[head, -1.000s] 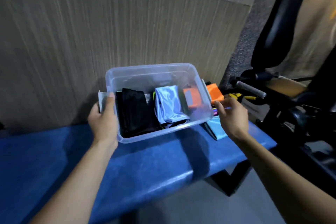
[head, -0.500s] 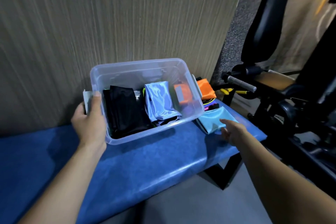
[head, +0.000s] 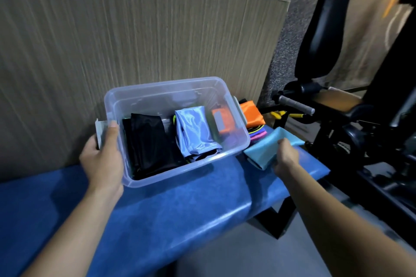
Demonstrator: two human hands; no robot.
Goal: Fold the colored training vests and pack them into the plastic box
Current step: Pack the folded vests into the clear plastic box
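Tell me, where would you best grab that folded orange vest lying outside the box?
Probably by its near, lower edge. The orange vest lies flat on top of the pile of folded vests, just right of the plastic box. The box wall blocks its left side, so come from above and the right, slide fingers under that free edge and pinch with the thumb.

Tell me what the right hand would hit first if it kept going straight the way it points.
The right hand already grips the folded teal vest. Beyond it lies the pile of pink and orange vests beside the plastic box, though depth is uncertain.
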